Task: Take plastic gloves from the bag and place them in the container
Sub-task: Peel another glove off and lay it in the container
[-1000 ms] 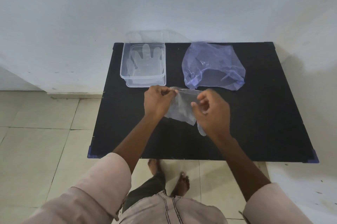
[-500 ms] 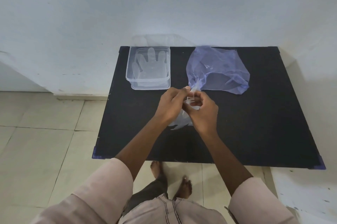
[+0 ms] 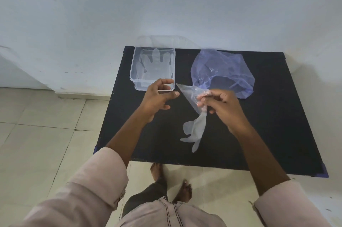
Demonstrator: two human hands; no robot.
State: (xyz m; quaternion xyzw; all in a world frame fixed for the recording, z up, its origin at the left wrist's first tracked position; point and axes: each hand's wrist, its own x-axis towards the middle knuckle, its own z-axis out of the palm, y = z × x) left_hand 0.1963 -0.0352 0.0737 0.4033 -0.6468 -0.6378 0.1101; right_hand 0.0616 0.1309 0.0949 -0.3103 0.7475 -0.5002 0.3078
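Note:
A clear plastic glove [image 3: 194,127] hangs from my right hand [image 3: 220,104], which pinches its cuff above the middle of the black table [image 3: 268,115]; the glove's fingers droop toward the tabletop. My left hand [image 3: 159,95] hovers open just in front of the clear rectangular container [image 3: 133,71] at the table's back left, holding nothing. At least one flat transparent glove [image 3: 157,64] lies inside the container. The crumpled bluish plastic bag [image 3: 224,71] rests at the back, right of the container, just beyond my right hand.
A white wall runs right behind the table. Pale floor tiles [image 3: 40,134] spread to the left and front. My bare feet [image 3: 172,184] stand at the table's front edge. Blue corner caps [image 3: 323,171] mark the table's front corners.
My left hand has let go of the glove and moved left toward the container. My right hand keeps the glove, which now hangs down unfolded.

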